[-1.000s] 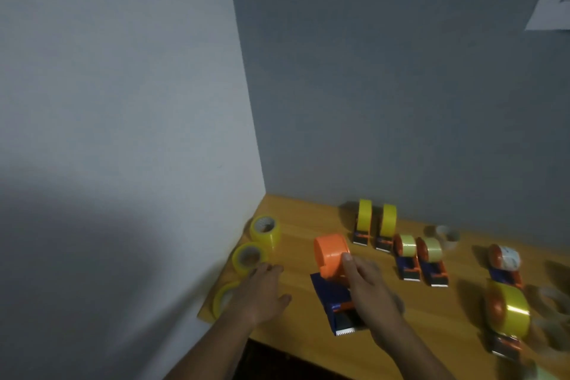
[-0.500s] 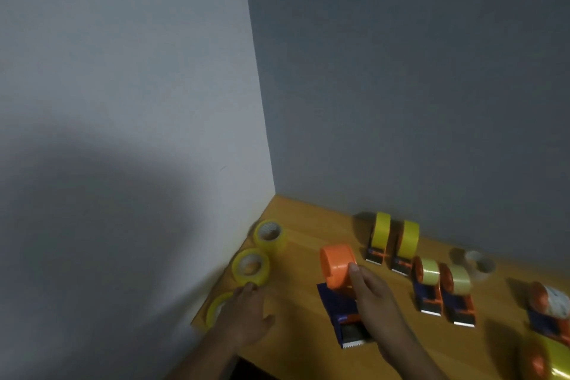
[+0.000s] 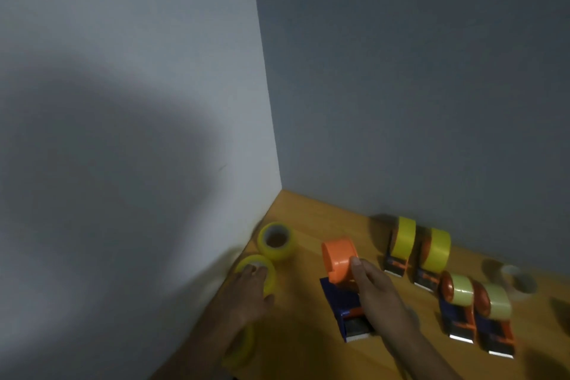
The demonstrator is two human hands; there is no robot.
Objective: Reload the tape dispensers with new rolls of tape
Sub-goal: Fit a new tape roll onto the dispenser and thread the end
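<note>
An empty dispenser with a blue body and an orange hub stands on the wooden table. My right hand grips it, thumb on the hub and fingers round its right side. Three yellow tape rolls lie along the left wall. My left hand holds the middle roll, fingers over its top and thumb at its near side. Another roll lies beyond it. The nearest roll is partly hidden by my left forearm.
Two dispensers loaded with yellow tape stand by the back wall. Two with pale tape stand in front of them, right of my right hand. A clear empty core lies further right. Walls close off the left and back.
My left hand has moved away from the nearest roll to the middle roll and closed onto it. My right hand stays on the empty dispenser. The view has shifted left.
</note>
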